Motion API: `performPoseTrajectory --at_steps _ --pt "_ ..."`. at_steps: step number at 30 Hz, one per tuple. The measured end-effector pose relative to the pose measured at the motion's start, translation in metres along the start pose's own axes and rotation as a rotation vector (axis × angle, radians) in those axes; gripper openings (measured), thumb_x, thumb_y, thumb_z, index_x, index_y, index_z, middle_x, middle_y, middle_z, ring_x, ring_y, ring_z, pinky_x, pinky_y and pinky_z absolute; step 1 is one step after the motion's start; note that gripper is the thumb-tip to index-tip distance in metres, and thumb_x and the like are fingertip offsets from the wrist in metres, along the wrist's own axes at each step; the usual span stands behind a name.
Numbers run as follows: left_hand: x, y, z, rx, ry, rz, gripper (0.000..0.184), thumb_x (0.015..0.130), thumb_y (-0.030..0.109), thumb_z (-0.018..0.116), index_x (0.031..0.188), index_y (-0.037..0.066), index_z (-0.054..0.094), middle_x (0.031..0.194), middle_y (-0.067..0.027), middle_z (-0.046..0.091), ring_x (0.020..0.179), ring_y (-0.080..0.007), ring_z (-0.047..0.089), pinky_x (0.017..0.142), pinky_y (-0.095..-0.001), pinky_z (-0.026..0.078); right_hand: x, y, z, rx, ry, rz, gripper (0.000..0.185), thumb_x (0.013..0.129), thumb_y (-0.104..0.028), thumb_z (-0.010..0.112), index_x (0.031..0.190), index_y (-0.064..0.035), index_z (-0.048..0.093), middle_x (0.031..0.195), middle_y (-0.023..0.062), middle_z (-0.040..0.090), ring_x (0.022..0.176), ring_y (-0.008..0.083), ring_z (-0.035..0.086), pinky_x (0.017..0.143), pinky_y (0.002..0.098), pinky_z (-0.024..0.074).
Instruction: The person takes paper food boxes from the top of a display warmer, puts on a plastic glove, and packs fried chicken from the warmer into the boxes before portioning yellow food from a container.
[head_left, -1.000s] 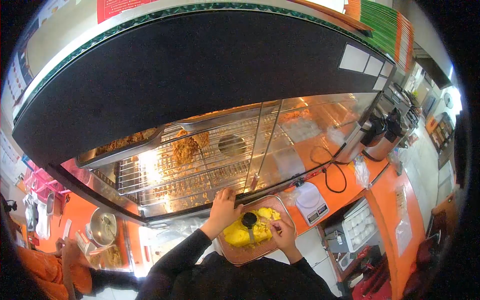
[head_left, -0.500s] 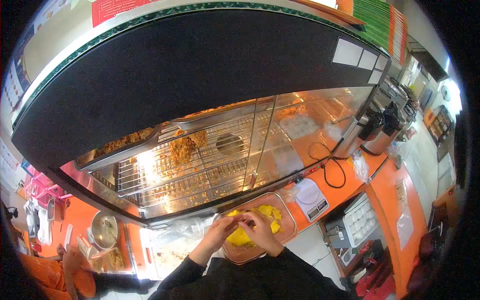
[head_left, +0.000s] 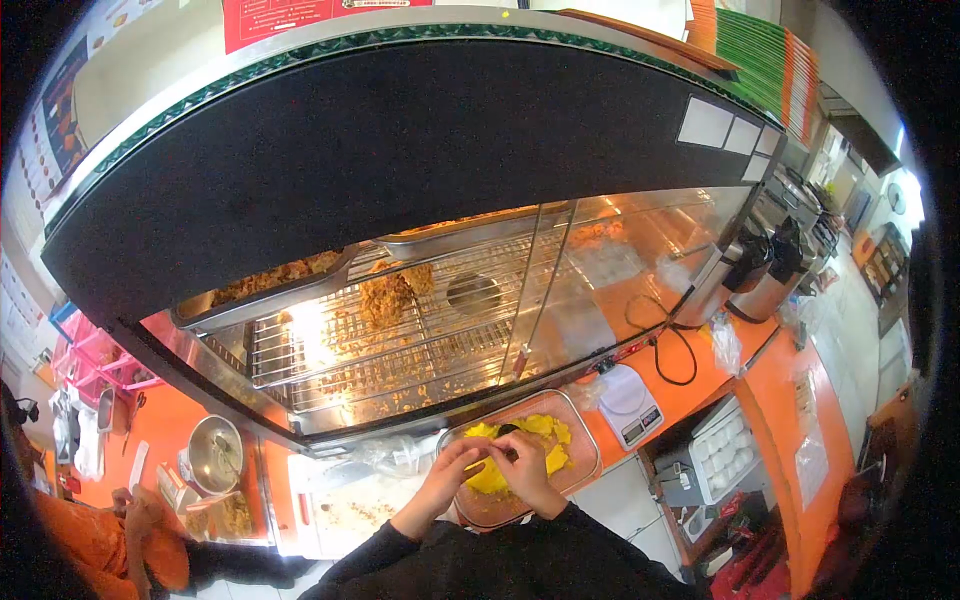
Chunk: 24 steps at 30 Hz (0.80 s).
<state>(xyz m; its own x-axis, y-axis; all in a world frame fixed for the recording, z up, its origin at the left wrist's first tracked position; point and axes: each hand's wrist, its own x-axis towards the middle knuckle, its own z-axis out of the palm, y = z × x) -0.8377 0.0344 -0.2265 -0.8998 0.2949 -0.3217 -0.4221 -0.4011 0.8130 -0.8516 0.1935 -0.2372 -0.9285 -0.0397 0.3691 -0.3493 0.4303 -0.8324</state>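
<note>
A metal tray point(head_left: 583, 470) with yellow, soft-looking food point(head_left: 553, 437) in it is right in front of me. Above the food, my left hand point(head_left: 452, 482) and my right hand point(head_left: 527, 474) meet with fingers bent together. A small dark thing point(head_left: 508, 430) shows at the fingertips of my right hand. Its kind is too small to tell. The fingers of my left hand are pinched close beside it, and what they hold, if anything, is hidden.
Behind the tray stands a heated display cabinet point(head_left: 400, 130) with fried food point(head_left: 388, 298) on a wire rack. A white kitchen scale point(head_left: 627, 400) sits to the right. At left are a steel bowl point(head_left: 216, 455) and another person's hand point(head_left: 142, 510). Plastic bags point(head_left: 395, 455) lie left of the tray.
The view has shifted slightly, moving the cabinet right and down. My hands have drawn a little apart at the fingertips, and the small dark thing now shows there.
</note>
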Motion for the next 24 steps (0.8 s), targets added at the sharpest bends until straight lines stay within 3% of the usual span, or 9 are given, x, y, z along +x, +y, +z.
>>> performPoseTrajectory --at_steps 3,6,12,15,18,21,23,24 --pt "0.003 0.006 0.001 0.024 0.025 -0.035 0.026 0.095 0.022 0.052 0.113 0.005 0.058 0.108 -0.0044 0.061 0.107 -0.0147 0.055 0.090 -0.0348 0.048 0.002 -0.003 -0.003 0.182 -0.022 0.046 0.009 0.076 -0.003 0.070 0.082 -0.0020 0.063 0.077 0.0063 0.059 0.066 0.0166 0.059 0.058 0.0268 0.0454" --pt "0.011 0.004 -0.010 0.108 -0.033 -0.071 0.023 0.095 0.023 0.053 0.110 0.006 0.058 0.101 -0.0024 0.062 0.100 -0.0131 0.058 0.083 -0.0324 0.051 0.008 -0.016 -0.012 0.168 -0.104 0.005 0.013 0.077 -0.013 0.071 0.083 -0.0036 0.064 0.079 0.0085 0.059 0.076 0.0243 0.059 0.064 0.0318 0.0461" --pt "0.007 0.015 -0.009 0.260 -0.098 -0.078 0.016 0.096 0.021 0.050 0.106 0.009 0.057 0.099 -0.0007 0.062 0.095 -0.0117 0.059 0.077 -0.0289 0.052 0.006 -0.004 -0.012 0.157 -0.166 -0.084 0.016 0.075 -0.016 0.072 0.084 -0.0043 0.065 0.081 0.0097 0.060 0.084 0.0269 0.058 0.073 0.0351 0.0456" --pt "0.004 0.017 -0.009 0.293 -0.102 -0.097 0.012 0.096 0.018 0.050 0.105 0.010 0.054 0.097 0.0009 0.058 0.093 -0.0117 0.059 0.077 -0.0281 0.052 0.009 -0.012 -0.015 0.113 -0.222 -0.142 0.013 0.078 -0.014 0.070 0.083 -0.0041 0.064 0.082 0.0080 0.060 0.078 0.0215 0.060 0.069 0.0329 0.0470" --pt "0.005 0.013 -0.015 0.257 -0.098 -0.087 0.010 0.096 0.017 0.049 0.103 0.011 0.053 0.093 0.0014 0.056 0.094 -0.0119 0.059 0.075 -0.0276 0.052 0.014 -0.010 -0.014 0.269 -0.271 0.085 0.010 0.084 -0.014 0.065 0.085 -0.0043 0.063 0.081 0.0046 0.060 0.070 0.0145 0.060 0.062 0.0286 0.0490" --pt "0.008 0.026 -0.014 0.141 -0.101 -0.088 0.008 0.096 0.016 0.048 0.099 0.010 0.052 0.089 0.0012 0.054 0.093 -0.0124 0.059 0.073 -0.0274 0.051 0.039 -0.004 -0.017 0.609 -0.053 0.432 0.010 0.088 -0.014 0.062 0.091 -0.0047 0.059 0.081 0.0021 0.058 0.065 0.0104 0.059 0.056 0.0239 0.0496" --pt "0.009 0.035 -0.003 0.017 -0.050 -0.074 0.008 0.096 0.016 0.048 0.097 0.009 0.052 0.087 0.0009 0.052 0.092 -0.0129 0.059 0.072 -0.0270 0.050 0.052 0.011 -0.010 0.745 0.048 0.499 0.012 0.089 -0.015 0.061 0.093 -0.0053 0.056 0.080 0.0023 0.058 0.066 0.0114 0.059 0.056 0.0235 0.0500" --pt "0.033 0.011 -0.020 -0.123 -0.122 0.026 0.008 0.095 0.014 0.049 0.094 0.008 0.052 0.085 -0.0001 0.052 0.090 -0.0140 0.059 0.072 -0.0273 0.050 0.052 0.015 -0.008 0.811 0.100 0.542 0.013 0.089 -0.016 0.061 0.094 -0.0056 0.055 0.080 0.0024 0.058 0.066 0.0120 0.059 0.056 0.0233 0.0502"
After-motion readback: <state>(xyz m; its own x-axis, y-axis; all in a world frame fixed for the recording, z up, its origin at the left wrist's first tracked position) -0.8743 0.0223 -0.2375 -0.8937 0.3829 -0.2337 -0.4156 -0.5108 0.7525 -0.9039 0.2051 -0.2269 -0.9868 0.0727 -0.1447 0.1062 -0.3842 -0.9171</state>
